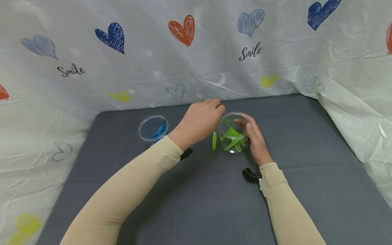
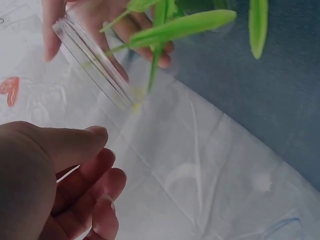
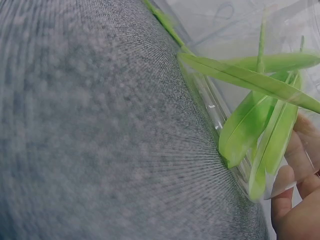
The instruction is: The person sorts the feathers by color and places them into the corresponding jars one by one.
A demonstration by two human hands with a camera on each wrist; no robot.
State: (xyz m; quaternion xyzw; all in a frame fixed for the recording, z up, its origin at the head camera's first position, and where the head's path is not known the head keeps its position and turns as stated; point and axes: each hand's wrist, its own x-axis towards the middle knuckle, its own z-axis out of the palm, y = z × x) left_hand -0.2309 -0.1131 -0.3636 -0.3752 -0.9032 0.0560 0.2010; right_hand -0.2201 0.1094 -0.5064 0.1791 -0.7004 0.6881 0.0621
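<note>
My right hand (image 1: 258, 144) holds a clear jar (image 1: 233, 149) from its right side, with the fingers behind the wall. Several green artificial leaves (image 1: 234, 136) lie inside the jar; in the right wrist view the leaves (image 3: 250, 125) show through the clear wall. My left hand (image 1: 199, 119) hovers just left of the jar's rim. In the left wrist view the left hand's fingers (image 2: 102, 187) are loosely bent, thumb tip close to the index finger, and nothing shows between them. A single green leaf (image 1: 214, 141) lies on the table left of the jar.
A second clear jar (image 1: 144, 137) with blue pieces (image 1: 160, 130) stands to the left, partly behind my left forearm. The dark grey table (image 1: 196, 204) meets a white printed cloth (image 1: 147, 68) at its back edge. A black wrist strap (image 1: 251, 175) sits at the right wrist.
</note>
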